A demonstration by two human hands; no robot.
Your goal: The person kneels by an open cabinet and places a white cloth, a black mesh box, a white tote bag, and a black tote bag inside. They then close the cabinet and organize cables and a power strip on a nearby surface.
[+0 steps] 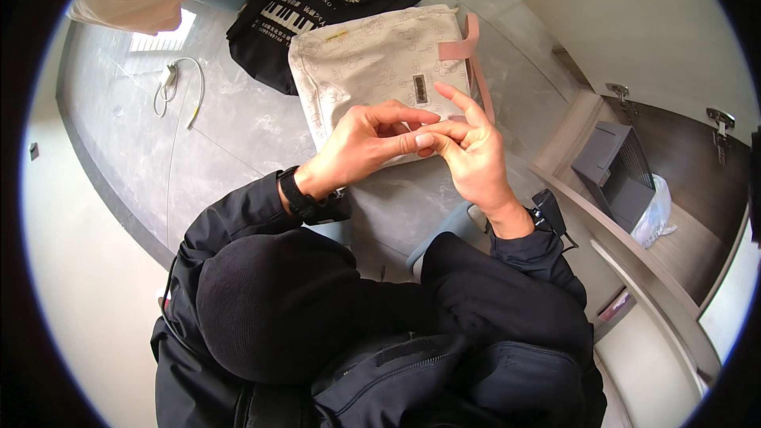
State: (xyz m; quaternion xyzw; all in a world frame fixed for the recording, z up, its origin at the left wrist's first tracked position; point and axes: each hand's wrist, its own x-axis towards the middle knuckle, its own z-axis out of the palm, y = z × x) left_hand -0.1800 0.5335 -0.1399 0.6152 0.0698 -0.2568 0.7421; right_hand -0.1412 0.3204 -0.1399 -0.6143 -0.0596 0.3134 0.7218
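Observation:
Both hands meet at the fingertips over the near edge of a cream tote bag (pixel 372 55) with a faint pattern and pink straps (pixel 469 43). My left hand (pixel 361 143) is closed in a pinch, its thumb and fingers pressed against those of the other hand. Thumb and fingers of my right hand (pixel 476 154) also press together there, while its index finger points up and away. Whatever lies between the fingertips, if anything, is hidden. The bag lies on the grey floor, a small dark label (pixel 420 89) on its upper side.
A black printed bag (pixel 261 43) lies behind the cream one. On the floor at left is a white cable with a plug (pixel 168 75). At right, a cabinet with its door (pixel 650 32) swung wide holds a dark grey basket (pixel 606 166) and a clear plastic bag (pixel 654 214).

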